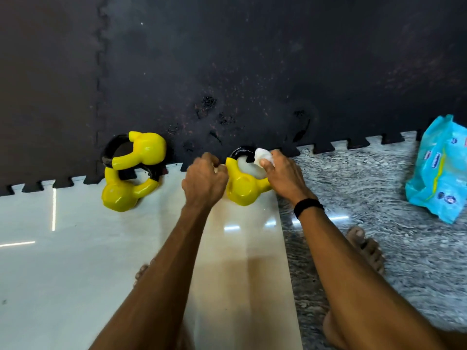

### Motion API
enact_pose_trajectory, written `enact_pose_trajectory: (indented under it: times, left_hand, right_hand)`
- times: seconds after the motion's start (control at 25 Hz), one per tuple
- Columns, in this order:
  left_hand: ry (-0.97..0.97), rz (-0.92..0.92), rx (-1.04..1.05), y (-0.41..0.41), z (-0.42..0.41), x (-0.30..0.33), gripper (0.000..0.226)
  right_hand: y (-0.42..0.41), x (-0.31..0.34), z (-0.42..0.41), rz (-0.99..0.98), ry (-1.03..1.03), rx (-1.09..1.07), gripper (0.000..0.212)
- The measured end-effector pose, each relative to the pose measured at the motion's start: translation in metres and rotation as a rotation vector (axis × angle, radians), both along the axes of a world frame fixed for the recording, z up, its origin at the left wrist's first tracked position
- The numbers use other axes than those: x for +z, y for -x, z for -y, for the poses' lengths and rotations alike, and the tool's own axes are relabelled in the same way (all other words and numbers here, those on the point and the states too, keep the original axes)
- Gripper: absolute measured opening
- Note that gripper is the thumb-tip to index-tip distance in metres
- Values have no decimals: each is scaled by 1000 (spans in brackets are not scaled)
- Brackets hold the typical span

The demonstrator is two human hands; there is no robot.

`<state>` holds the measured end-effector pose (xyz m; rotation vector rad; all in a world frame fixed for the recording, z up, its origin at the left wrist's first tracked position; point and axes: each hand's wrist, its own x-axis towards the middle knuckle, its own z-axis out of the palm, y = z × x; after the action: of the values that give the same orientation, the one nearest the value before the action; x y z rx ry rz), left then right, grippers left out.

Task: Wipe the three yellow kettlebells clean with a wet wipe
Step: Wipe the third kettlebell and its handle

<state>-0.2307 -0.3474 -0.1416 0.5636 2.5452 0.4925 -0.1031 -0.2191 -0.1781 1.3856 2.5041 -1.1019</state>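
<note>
Two bare forearms reach up from the bottom of the frame toward the centre, with bare feet (365, 248) showing beside them on the floor. At the right edge lies a light blue wipes packet (437, 170), crumpled, resting on the grey speckled floor (379, 188); its contents cannot be seen, and the small blue labels on it are too blurred to read.

At mid-frame the left hand (204, 181) has its fingers curled against the left side of a yellow kettlebell (243, 190), steadying it; how firm the grip is cannot be told. That kettlebell lies tilted on the pale glossy tile (75, 248), its black handle reaching up to the jagged edge of the black puzzle mat (227, 59). The right hand (284, 176), with a black wristband (308, 207) on the wrist, pinches a bunched white wet wipe (262, 157) and presses it to the handle's right side.

Left of centre, two more yellow kettlebells lie touching: the upper kettlebell (147, 149) is on the mat, the lower kettlebell (123, 194) on the tile, their black handles overlapping.
</note>
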Motion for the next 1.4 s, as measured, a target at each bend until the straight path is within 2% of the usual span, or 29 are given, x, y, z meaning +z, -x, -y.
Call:
enact_pose_trajectory:
  times: [0.12,0.24,0.4,0.52,0.56,0.64,0.72,0.8,0.88,1.0,1.12,1.24,1.32,1.4]
  left_hand:
    - [-236,247,-94,10,-8,-7,46]
    - [-281,456,-87,14,-20,-9,48]
    - [-323,536,92,9,-8,-10,19]
    - [-344,536,87,-1,2,-10,22]
    - [-346,547,99,-4,0,-10,19]
    - [-336,555,111,-8,-4,-11,21]
    - [-320,542,125,-10,-5,-10,19]
    - [-328,535,137,-8,-7,-10,13]
    - [-315,525,225,-9,-9,-9,21]
    - [-311,499,493,-16,-5,-8,17]
    - [-452,534,654,-26,-5,-10,15]
    - [-594,551,828,-30,-2,-10,32]
    - [-650,518,931,-28,1,-12,41]
    - [-659,514,968,-25,4,-14,41]
  right_hand:
    - [-5,0,-3,30,-69,83,34]
    - [4,6,2,-2,-135,123,34]
    - [30,10,26,-113,-188,270,42]
    - [40,7,52,-205,-304,407,43]
    - [34,2,50,-219,-354,367,35]
    - [12,-13,37,-167,-401,148,20]
    - [5,-15,39,-104,-325,-29,22]
    - [18,-10,62,-131,-315,33,26]
    - [20,-8,74,-198,-317,63,30]
    - [4,-11,63,-142,-263,-145,32]
    - [4,-7,69,-161,-246,-113,32]
    - [13,-7,65,-190,-166,-229,22]
    - [7,-13,70,-185,-78,-341,25]
    - [1,-15,87,-192,28,-416,30]
